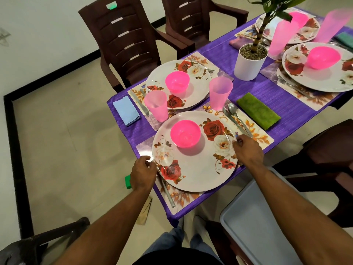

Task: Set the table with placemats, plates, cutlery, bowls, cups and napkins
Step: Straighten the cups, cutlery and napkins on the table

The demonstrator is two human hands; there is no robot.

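Both hands grasped the near round white rose-patterned plate (194,165) on its floral placemat (256,134): left hand (143,174) pinched the left rim, right hand (248,150) the right. Level, slow centring would have steadied its pink plastic bowl (185,133).

glossy floral plate (198,169), translucent pink plastic cup (220,92), shiny plastic bowl (185,133), polished metal spoon (236,114), fuzzy green cloth napkin (258,110), sheeny purple tablecloth (254,87).
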